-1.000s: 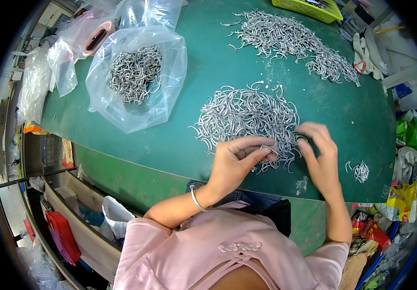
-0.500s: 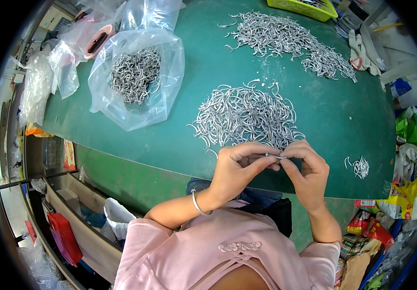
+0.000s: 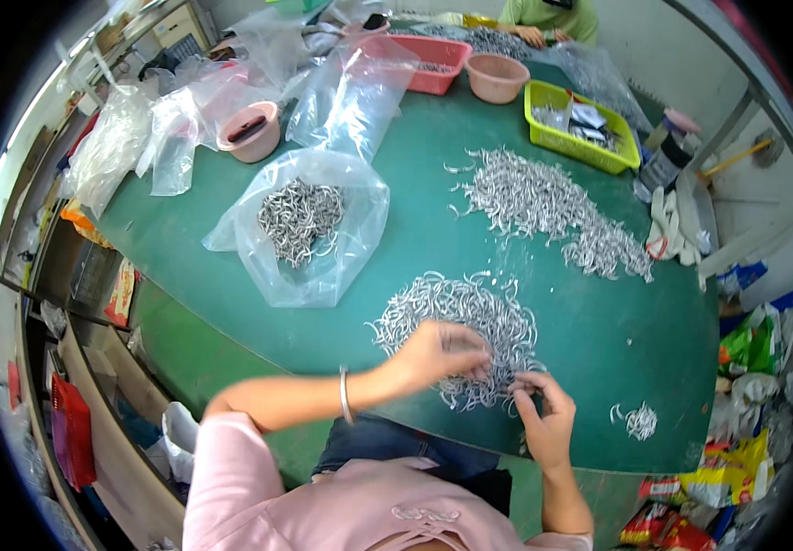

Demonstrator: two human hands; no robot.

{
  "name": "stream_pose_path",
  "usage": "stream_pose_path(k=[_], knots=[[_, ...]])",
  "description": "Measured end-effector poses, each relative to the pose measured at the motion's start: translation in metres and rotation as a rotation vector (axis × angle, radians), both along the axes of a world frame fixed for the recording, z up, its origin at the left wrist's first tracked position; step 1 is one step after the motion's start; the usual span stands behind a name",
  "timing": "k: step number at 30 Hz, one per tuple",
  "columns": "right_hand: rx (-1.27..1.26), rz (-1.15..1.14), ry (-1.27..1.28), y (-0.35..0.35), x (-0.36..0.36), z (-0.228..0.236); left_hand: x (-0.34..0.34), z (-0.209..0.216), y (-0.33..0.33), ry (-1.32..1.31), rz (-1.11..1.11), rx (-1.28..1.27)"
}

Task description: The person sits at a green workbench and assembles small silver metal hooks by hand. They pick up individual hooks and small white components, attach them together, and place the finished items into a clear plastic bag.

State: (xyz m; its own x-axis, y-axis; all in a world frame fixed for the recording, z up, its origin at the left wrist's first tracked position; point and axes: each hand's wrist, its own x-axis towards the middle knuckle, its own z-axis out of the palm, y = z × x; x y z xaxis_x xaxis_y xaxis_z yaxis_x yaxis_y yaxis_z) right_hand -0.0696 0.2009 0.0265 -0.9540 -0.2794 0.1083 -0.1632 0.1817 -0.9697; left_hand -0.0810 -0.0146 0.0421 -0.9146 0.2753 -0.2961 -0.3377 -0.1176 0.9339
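A pile of small, curved silvery metal pieces point(image 3: 424, 298) lies near the front edge of the green table. Over its middle is my left hand point(image 3: 442, 354), its fingers bent down toward the pieces and smeared by motion, so what they hold is unclear. At the pile's right edge, my right hand point(image 3: 548, 413) has thumb and fingertips drawn together in a pinch. Whatever sits between those fingertips is too small to make out. Farther right lies a little heap of similar pieces point(image 3: 641, 422).
A clear plastic bag point(image 3: 360, 248) holding darker curved pieces stands open at left. Beyond are a larger heap point(image 3: 534, 197), a yellow-green basket point(image 3: 580, 151), pink bowls point(image 3: 498, 78) and a red tray point(image 3: 447, 83). Gloves point(image 3: 672, 225) lie at right; a co-worker's hands point(image 3: 534, 37) show far back.
My hands have parted from a shared hold on a small metal piece. The left has moved over the pile; the right stays at its near right edge. The view has tilted up.
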Motion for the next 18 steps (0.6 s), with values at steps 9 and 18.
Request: stream_pose_path(k=[9, 18], knots=[[0.048, 0.149, -0.009, -0.007, -0.003, -0.004, -0.303, 0.083, -0.089, 0.499, 1.014, 0.429], [0.049, 0.011, -0.053, 0.025, -0.011, -0.012, -0.283, -0.015, 0.014, 0.172, 0.58, -0.05]])
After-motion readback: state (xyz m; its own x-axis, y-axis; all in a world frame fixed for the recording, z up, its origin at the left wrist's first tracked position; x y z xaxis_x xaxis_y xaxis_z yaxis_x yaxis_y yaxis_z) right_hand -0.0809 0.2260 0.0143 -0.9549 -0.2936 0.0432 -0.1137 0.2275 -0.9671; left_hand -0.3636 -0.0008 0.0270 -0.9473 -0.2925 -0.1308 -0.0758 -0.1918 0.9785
